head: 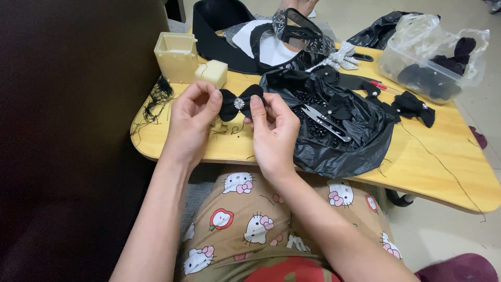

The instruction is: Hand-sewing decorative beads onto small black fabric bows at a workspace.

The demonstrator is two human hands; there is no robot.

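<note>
A small black fabric bow [241,103] with a sparkling round stud at its knot is held up just above the near-left part of the wooden counter [433,172]. The left hand [192,119] pinches the bow's left wing between thumb and fingers, and the right hand [272,130] pinches the right wing the same way, so both hands are closed on the bow.

Just right of the bow lies a crumpled black plastic bag [344,141] holding loose black beads [308,117], with a pair of thread snips [326,123] resting on top. Right of that, more finished black bows [415,107] sit on the counter, and farther right stands a clear plastic tub [433,57]. Behind the bow are two cream wax-like blocks [182,57], and to its left a tangle of black thread [156,102] hangs at the counter's edge.

The likely risks, judging from this layout: a pull on both wings could loosen the stud or distort the bow; a sleeveless forearm brushing the bag could scatter beads to the floor; the snips' open points lie near the right hand; and loose thread could snag the bow.
</note>
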